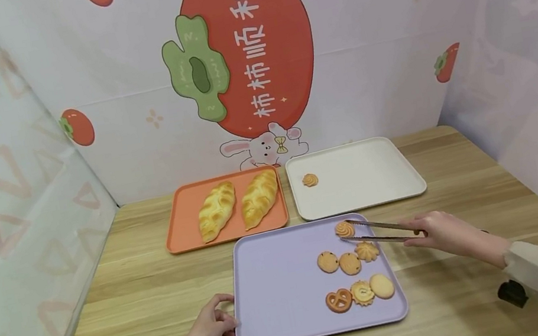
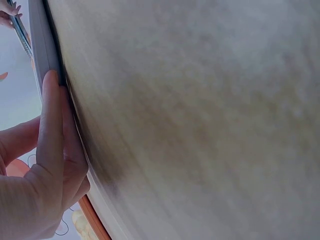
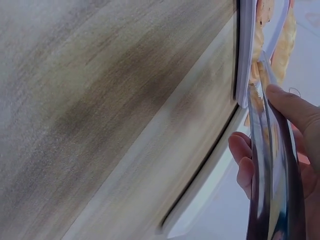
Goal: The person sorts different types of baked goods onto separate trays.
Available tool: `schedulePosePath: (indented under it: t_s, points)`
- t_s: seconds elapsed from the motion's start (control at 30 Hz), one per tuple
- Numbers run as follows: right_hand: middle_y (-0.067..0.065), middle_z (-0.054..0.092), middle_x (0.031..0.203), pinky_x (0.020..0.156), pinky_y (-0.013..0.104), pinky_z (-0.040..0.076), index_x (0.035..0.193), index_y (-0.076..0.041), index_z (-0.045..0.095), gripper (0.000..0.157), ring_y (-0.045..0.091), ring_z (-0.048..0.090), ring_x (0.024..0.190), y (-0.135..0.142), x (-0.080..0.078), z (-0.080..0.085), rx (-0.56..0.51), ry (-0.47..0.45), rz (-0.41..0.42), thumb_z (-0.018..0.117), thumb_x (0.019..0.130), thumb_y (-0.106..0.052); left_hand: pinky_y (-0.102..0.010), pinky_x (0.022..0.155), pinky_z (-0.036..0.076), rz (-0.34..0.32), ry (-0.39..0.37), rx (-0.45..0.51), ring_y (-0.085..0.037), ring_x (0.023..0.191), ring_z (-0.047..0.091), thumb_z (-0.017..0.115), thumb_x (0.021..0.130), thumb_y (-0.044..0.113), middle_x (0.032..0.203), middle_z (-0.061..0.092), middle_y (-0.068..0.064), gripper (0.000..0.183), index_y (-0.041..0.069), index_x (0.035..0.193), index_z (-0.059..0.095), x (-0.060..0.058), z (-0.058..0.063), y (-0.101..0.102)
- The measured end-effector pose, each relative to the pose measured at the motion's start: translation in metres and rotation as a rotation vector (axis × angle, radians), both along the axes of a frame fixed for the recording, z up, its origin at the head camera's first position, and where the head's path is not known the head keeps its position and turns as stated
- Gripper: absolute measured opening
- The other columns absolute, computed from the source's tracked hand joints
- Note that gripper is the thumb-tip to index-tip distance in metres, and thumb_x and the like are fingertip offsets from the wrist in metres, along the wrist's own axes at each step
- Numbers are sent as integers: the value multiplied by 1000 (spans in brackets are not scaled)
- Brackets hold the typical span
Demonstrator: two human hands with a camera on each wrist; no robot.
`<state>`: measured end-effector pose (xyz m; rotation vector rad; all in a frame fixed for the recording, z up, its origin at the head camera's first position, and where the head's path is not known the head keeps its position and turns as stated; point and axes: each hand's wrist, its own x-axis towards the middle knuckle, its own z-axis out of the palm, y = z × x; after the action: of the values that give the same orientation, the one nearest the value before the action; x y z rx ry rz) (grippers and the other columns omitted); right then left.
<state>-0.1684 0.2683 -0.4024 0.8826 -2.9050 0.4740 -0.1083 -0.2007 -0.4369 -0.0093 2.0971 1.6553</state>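
In the head view, my right hand (image 1: 439, 231) holds metal tongs (image 1: 384, 224), their arms spread and tips on either side of a swirl cookie (image 1: 345, 229) at the back right of the lilac tray (image 1: 279, 286). The right wrist view shows the thumb and fingers around the tongs (image 3: 272, 165). My left hand (image 1: 215, 324) touches the tray's left edge, fingers against its outer side wall (image 2: 46, 50) in the left wrist view. Near the swirl lie a flower-shaped cookie (image 1: 367, 251) and two round dotted cookies (image 1: 327, 262). In front sit a pretzel (image 1: 339, 301), a ruffled cookie (image 1: 362, 292) and a plain round one (image 1: 382, 286).
Behind the lilac tray stands an orange tray (image 1: 183, 219) bearing two long breads (image 1: 218, 210). To its right, a white tray (image 1: 357, 176) carries one swirl cookie (image 1: 310, 180). A small black object (image 1: 512, 293) shows beside the right sleeve. Printed cloth encloses the wooden table (image 1: 144, 286).
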Motion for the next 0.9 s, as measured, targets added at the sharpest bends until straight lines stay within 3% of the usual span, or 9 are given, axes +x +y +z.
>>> schedulePosePath:
  t_s: [0.4, 0.73, 0.9]
  points:
    - [-8, 57, 71, 47, 21, 42, 104, 1, 62, 35, 1, 49, 59, 0, -1, 0, -15, 23, 16, 65, 77, -22, -37, 51, 55, 1, 1, 15, -17, 54, 57, 50, 78, -9, 73, 52, -9, 49, -11, 121, 26, 0, 2, 0]
    - [8, 65, 83, 50, 22, 46, 104, 3, 62, 35, 7, 56, 66, 0, 0, -3, -47, 5, -10, 65, 77, -19, -37, 51, 55, -1, 0, 14, -18, 54, 57, 49, 78, -9, 73, 52, -9, 48, -10, 121, 26, 0, 2, 1]
    - [-4, 61, 72, 47, 19, 44, 103, 3, 62, 34, 2, 52, 60, 0, 0, -1, -66, 15, -10, 65, 77, -18, -37, 50, 55, 1, -1, 11, -17, 54, 57, 50, 78, -9, 72, 52, -9, 48, -10, 120, 27, 0, 1, 0]
